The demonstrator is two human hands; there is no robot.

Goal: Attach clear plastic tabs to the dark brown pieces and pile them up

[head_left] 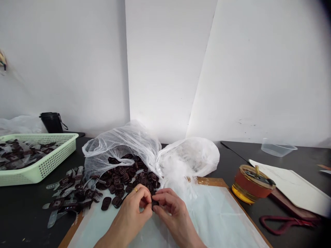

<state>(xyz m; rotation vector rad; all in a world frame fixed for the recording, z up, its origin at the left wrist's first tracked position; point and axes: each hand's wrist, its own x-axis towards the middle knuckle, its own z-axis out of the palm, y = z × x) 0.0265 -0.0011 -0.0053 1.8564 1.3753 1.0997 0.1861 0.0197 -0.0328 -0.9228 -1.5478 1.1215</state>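
My left hand (136, 206) and my right hand (172, 210) meet over the light sheet (217, 206), fingertips nearly touching. Between the right thumb and forefinger is a small dark brown plastic piece (155, 203), mostly covered by the fingers. The left thumb and forefinger are pinched against its near side; what they grip is hidden. Just beyond the hands, a heap of similar dark brown oval pieces (124, 175) spills from a clear plastic bag (116, 137). To the left lies a pile of dark pieces joined to clear straps (69, 193).
A pale green basket (55, 165) at left holds more strapped pieces. Beside the heap is an open white bag (188, 155) of translucent strips. At right are a round amber container (252, 186), red-handled scissors (279, 224), a white pad (289, 186) and a clear tub (278, 148). A black cup (51, 122) stands behind.
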